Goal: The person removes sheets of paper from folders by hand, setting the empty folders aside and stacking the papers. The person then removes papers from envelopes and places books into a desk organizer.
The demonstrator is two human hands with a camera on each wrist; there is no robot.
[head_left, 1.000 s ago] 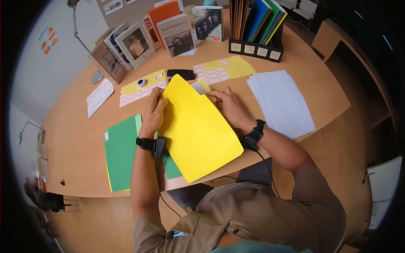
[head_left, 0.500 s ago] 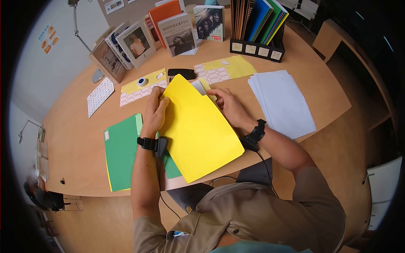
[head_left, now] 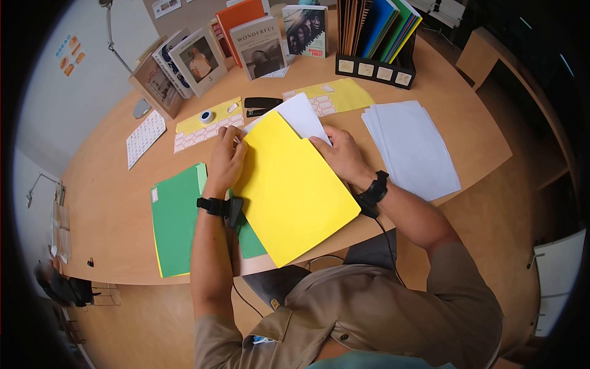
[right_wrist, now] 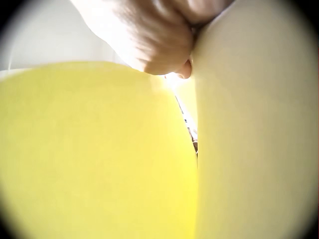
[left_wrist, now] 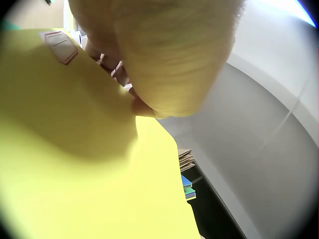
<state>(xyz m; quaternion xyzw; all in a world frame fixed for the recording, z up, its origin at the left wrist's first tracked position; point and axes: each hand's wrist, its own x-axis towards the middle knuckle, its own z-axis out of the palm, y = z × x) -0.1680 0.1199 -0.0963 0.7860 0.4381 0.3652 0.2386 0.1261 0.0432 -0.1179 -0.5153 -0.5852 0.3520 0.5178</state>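
A yellow folder (head_left: 295, 197) is held up and tilted over the table edge in the head view. My left hand (head_left: 226, 160) grips its upper left edge. White paper (head_left: 300, 114) sticks out past the folder's top, and my right hand (head_left: 345, 157) pinches it near the tab at the right. In the left wrist view, a small red-edged label (left_wrist: 61, 47) shows on the yellow folder beside the left hand (left_wrist: 169, 55). The right wrist view has the right hand (right_wrist: 144, 40) at the top, between the yellow cover and a pale sheet (right_wrist: 254, 129).
Green folders (head_left: 177, 227) lie at the left, partly under the left forearm. White sheets (head_left: 412, 150) are stacked at the right. Behind are a black stapler (head_left: 263, 104), label sheets (head_left: 206, 136), books (head_left: 261, 49) and a black file holder (head_left: 375, 72).
White paper now rises well above the folder's top edge. My right hand has shifted slightly right and down and holds that paper. The left hand keeps its grip.
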